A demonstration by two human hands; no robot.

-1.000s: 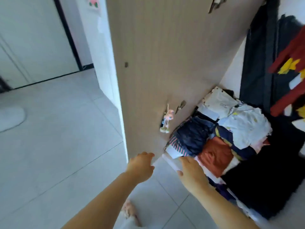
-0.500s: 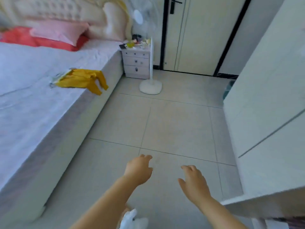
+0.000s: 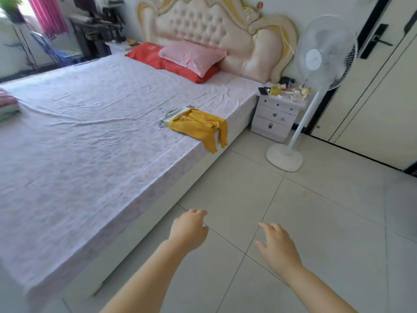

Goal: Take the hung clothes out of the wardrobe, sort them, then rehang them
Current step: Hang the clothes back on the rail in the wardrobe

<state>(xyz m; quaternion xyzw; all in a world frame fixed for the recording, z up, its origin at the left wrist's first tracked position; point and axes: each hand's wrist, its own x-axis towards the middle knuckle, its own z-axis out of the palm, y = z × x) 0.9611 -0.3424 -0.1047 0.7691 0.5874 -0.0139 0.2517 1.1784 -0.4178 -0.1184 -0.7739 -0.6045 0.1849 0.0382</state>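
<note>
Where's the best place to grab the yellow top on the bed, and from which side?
Probably the bunched end of the yellow top beside the white hangers; whether it hangs on one I cannot tell. Come from the floor side: it lies at the bed edge, with its sleeves drooping over.

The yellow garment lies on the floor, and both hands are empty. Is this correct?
Not quite: in the head view the yellow garment lies on the bed, at its edge. The left hand and right hand are indeed empty.
</note>
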